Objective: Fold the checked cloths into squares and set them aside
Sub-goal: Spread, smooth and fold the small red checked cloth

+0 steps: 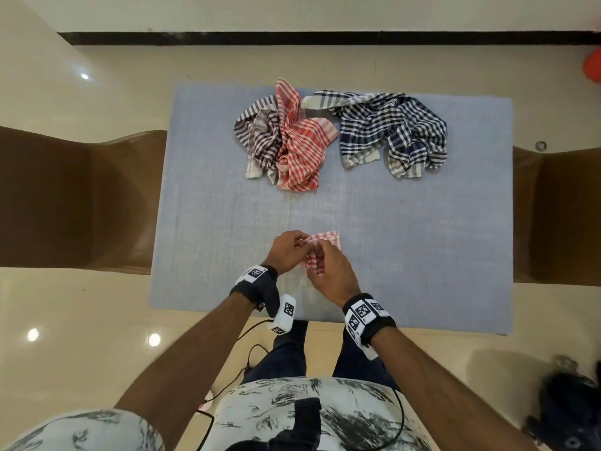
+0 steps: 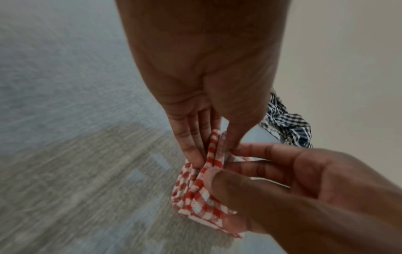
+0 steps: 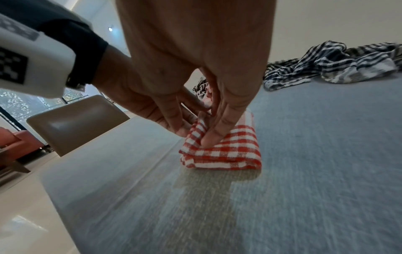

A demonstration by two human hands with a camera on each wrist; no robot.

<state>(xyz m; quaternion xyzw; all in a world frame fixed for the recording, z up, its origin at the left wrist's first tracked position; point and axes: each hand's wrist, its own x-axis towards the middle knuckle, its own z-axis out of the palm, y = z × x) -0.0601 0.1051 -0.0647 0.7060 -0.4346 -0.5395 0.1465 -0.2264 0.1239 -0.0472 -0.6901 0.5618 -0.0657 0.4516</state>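
Observation:
A small red-and-white checked cloth (image 1: 327,239), folded into a thick packet, lies near the front middle of the blue-grey table cover (image 1: 422,239). Both hands meet at its left edge. My left hand (image 1: 300,244) pinches the stacked layers (image 2: 212,154) between thumb and fingers. From the right, my right hand (image 1: 317,252) pinches the same edge, thumb (image 2: 219,178) on the fabric. In the right wrist view its fingertips (image 3: 208,139) press on the cloth's (image 3: 234,154) raised corner. Much of the cloth is hidden under the hands in the head view.
At the table's far side lie three crumpled checked cloths: a brown-and-white one (image 1: 257,138), a red one (image 1: 302,144) and a navy one (image 1: 390,131). Brown chairs stand at the left (image 1: 81,196) and right (image 1: 566,216). Cables hang by my legs.

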